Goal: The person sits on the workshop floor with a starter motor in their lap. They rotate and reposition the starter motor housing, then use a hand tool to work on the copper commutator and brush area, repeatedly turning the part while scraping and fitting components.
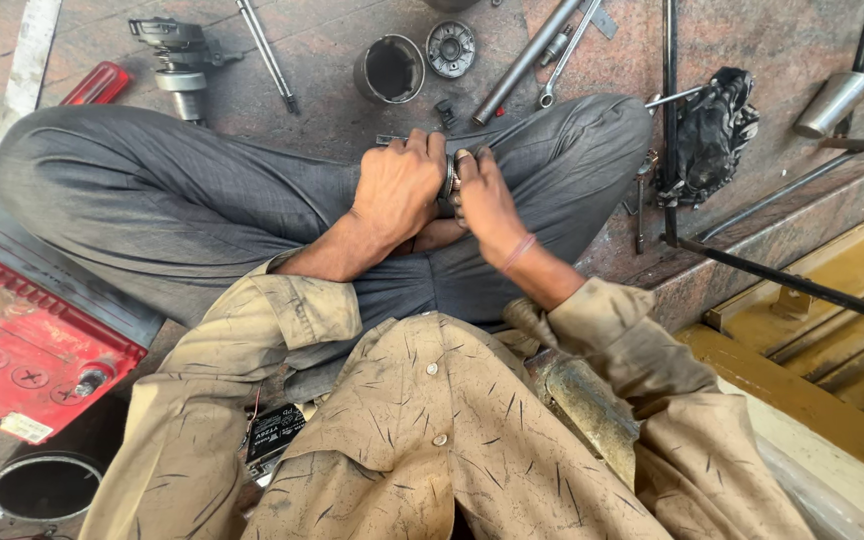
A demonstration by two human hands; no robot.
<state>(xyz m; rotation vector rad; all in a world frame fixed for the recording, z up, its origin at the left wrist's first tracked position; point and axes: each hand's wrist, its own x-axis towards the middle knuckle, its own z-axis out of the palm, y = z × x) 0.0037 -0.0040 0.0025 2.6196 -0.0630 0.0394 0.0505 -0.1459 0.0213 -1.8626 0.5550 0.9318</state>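
Small metal ring part [449, 178], on edge, clamped between both hands.

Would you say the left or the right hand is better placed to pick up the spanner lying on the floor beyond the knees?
Probably the right hand: the spanner lies up on its side, while the left hand is wrapped over the metal ring part.

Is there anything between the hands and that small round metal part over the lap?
Nothing visible. The left hand and right hand both grip the round metal part directly, over the crossed legs. The other parts lie apart on the floor.
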